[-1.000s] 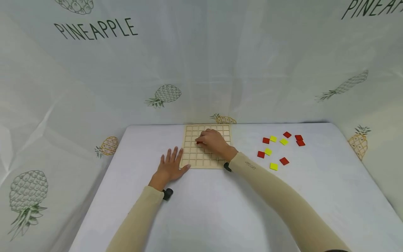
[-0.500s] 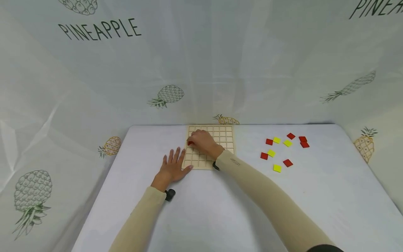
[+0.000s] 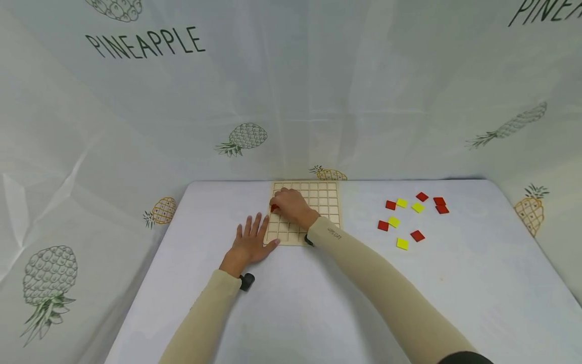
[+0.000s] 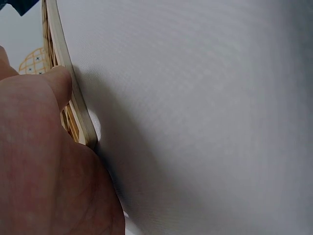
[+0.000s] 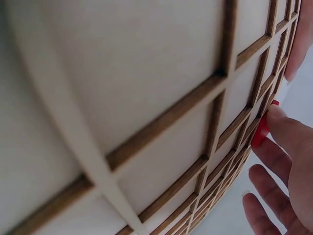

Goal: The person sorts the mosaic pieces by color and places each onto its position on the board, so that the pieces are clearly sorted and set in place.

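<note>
A wooden grid board [image 3: 283,235] with square recesses lies at the far side of the white table. My right hand [image 3: 293,207] reaches over it and pinches a red square tile [image 5: 262,129] between thumb and index finger, at the board's left edge. In the right wrist view the tile is tilted and touches the grid. My left hand [image 3: 249,246] lies flat with fingers spread at the board's front left corner. Its thumb touches the board's rim [image 4: 80,107] in the left wrist view.
Loose red tiles [image 3: 417,236] and yellow tiles [image 3: 402,243], several of each, lie scattered on the white table [image 3: 318,303] right of the board. A white sheet printed with pineapples [image 3: 247,136] hangs behind the table and at its sides.
My right hand has moved left across the board with the red tile, from an inner square to the left edge, and then stayed there. The left hand keeps its place. The head view shifted slightly.
</note>
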{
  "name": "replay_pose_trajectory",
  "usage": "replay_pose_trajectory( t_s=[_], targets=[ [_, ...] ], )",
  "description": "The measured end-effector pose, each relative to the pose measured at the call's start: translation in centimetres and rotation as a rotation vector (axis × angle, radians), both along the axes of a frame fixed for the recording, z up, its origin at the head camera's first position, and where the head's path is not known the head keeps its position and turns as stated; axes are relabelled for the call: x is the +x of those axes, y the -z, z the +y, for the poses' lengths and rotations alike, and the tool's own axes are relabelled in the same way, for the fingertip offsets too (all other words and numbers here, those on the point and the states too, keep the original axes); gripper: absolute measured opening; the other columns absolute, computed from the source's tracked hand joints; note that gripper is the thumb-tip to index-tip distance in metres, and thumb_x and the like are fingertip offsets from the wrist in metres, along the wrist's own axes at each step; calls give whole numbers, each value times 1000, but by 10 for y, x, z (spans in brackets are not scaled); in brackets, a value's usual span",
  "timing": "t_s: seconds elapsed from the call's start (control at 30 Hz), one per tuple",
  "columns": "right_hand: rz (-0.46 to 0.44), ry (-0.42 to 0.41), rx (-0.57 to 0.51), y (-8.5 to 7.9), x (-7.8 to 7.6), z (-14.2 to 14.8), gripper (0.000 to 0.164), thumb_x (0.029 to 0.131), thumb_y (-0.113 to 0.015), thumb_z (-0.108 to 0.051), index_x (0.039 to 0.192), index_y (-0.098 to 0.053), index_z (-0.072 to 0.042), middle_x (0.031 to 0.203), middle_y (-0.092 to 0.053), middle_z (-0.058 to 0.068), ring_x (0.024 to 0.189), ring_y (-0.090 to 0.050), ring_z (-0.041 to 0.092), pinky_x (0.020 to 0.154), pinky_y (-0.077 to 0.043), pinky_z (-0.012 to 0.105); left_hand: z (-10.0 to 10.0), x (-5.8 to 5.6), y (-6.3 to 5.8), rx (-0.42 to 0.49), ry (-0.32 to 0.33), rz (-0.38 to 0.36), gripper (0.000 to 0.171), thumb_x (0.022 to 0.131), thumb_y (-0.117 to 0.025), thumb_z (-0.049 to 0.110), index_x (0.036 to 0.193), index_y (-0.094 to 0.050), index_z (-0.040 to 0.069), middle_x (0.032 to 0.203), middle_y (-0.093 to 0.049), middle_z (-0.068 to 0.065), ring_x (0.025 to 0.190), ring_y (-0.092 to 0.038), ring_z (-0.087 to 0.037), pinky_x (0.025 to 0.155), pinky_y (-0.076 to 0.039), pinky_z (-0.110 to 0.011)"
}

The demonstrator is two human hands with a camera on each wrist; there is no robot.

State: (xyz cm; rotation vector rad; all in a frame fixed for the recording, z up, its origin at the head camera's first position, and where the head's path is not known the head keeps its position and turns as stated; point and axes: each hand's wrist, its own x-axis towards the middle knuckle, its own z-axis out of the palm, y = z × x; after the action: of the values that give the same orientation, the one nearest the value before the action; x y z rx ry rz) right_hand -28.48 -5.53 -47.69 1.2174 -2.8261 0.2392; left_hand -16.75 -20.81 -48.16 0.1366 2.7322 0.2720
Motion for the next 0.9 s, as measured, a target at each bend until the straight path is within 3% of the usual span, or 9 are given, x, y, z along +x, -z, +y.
replay_pose_trajectory(
  t_s=[0.2,0.43,0.63,0.9],
  targets=[
    [34,4,69,-3,6,3,15,102,-73,-20,111,-84,-19,110,-79,-2,106,-69,20,97,-57,37,-2,-6,12,-12,6,-10,86,110,-37,59,171,-1,10,178,7,-17,163,9,-43,128,1,-64],
    [69,11,123,-10,18,16,18,104,-71,-21,117,-83,-22,124,-77,-5,114,-68,19,104,-54,38,-10,-12,29,-9,7,-5,90,108,-36,64,171,2,12,177,11,-16,162,12,-43,128,2,-65],
    [108,14,126,-23,30,47,27,101,-75,-28,128,-78,-22,139,-71,-3,130,-63,21,114,-48,43,-11,-12,33,-10,9,14,91,108,-37,65,171,1,11,177,8,-17,162,9,-44,127,1,-66],
    [194,37,97,-28,45,102,32,98,-78,-29,129,-78,-21,139,-71,1,128,-65,22,109,-50,40,-13,-13,37,13,13,27,91,108,-39,64,171,-1,10,177,6,-19,162,7,-45,127,0,-67]
  ],
)
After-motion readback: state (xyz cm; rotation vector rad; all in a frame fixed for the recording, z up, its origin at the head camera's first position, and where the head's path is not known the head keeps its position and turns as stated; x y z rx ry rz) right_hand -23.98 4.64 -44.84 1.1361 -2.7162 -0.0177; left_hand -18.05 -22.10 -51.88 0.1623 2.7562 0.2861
